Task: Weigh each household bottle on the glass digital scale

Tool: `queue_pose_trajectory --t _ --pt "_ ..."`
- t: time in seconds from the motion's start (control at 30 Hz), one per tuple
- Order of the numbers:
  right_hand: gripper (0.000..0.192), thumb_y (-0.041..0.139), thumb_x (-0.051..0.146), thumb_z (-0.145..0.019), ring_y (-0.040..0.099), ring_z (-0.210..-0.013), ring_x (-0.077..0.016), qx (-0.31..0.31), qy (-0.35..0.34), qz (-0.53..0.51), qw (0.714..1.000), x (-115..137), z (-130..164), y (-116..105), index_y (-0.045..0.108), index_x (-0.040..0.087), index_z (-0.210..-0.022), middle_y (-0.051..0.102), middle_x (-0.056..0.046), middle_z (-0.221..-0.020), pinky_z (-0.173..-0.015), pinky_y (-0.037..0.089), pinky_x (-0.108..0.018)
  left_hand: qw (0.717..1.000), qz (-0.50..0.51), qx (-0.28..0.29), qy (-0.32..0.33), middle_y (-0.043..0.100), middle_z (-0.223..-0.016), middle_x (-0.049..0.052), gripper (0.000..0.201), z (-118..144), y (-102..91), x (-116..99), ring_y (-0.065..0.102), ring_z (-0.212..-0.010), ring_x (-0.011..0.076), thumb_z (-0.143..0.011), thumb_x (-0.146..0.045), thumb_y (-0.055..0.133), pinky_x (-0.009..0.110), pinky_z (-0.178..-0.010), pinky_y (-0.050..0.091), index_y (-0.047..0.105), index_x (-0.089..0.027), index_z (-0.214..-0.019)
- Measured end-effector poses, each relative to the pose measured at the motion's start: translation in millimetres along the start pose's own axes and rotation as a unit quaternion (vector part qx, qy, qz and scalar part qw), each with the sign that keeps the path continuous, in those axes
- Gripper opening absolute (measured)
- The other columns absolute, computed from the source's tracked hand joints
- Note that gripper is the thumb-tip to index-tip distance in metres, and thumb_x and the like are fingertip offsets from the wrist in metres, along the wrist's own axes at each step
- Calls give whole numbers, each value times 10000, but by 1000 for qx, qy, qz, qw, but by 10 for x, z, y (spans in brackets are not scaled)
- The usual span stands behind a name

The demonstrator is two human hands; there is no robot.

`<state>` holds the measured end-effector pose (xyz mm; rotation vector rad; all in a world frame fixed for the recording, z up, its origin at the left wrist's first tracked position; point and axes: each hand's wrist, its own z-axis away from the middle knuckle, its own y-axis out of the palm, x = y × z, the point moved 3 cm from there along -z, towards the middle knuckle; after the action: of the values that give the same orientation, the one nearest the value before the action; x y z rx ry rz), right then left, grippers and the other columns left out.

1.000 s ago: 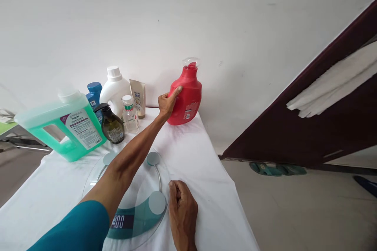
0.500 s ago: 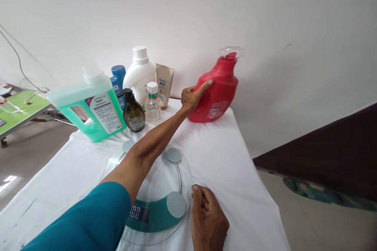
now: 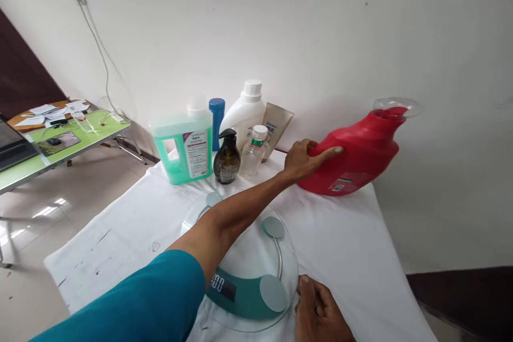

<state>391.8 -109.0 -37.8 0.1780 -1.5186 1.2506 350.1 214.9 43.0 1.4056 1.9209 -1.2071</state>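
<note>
Fingers (image 3: 326, 152) of the left hand (image 3: 304, 160) are wrapped around the handle side of the red detergent bottle (image 3: 356, 155), thumb underneath, closed firmly on it. The bottle stands at the far right corner of the white-covered surface (image 3: 348, 246), close to the wall, and appears tilted with its clear cap (image 3: 396, 106) leaning right, which seems why the grip sits at the handle, where the weight can be steadied. The right hand (image 3: 320, 312) rests near the front edge, its fingers curled loosely shut on nothing, just beside the rim of the round glass scale (image 3: 244, 262), whose display faces the person. Beyond the scale, a row stands along the wall: a green jug (image 3: 184, 144), blue bottle (image 3: 217, 117), dark pump bottle (image 3: 227, 159), white bottle (image 3: 245, 112), small clear bottle (image 3: 255, 150) and beige tube (image 3: 276, 123). A green side table (image 3: 80, 139) is well apart, left.
</note>
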Motion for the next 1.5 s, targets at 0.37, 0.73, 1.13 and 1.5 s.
queue_pose_trajectory --t 0.37,0.73,1.13,1.5 --pt "511 447 726 -713 687 -984 -418 22 -18 37 999 279 120 -62 663 277 -826 786 -162 -930 -908 488 -483 917 -166 -304 197 660 -1314 143 542 1679 -2911 -684 637 -1233 280 -905 -444 810 456 -1074 536 590 -209 -1341" --pt "508 481 739 -701 678 -787 -348 17 -5 32 999 304 149 -39 667 275 -791 743 -91 -703 -841 492 -455 964 31 -243 -105 716 -934 54 482 1433 -3796 466 677 -874 198 -768 -568 851 323 -811 534 661 -183 -988" --pt "481 535 691 -796 645 -684 -273 -13 -54 -1 998 253 160 4 700 239 -797 684 -47 -660 -773 491 -395 919 149 -350 -107 382 -473 -87 464 1172 -3735 646 315 -433 47 -619 -419 853 233 -430 257 450 -205 -534" --pt "392 538 597 -839 555 -585 -195 -49 -87 -28 995 276 158 45 674 235 -775 644 -12 -626 -696 463 -336 935 77 -344 -36 301 -432 -105 534 1491 -4280 42 250 -396 13 -610 -340 843 209 -395 218 349 -203 -462"
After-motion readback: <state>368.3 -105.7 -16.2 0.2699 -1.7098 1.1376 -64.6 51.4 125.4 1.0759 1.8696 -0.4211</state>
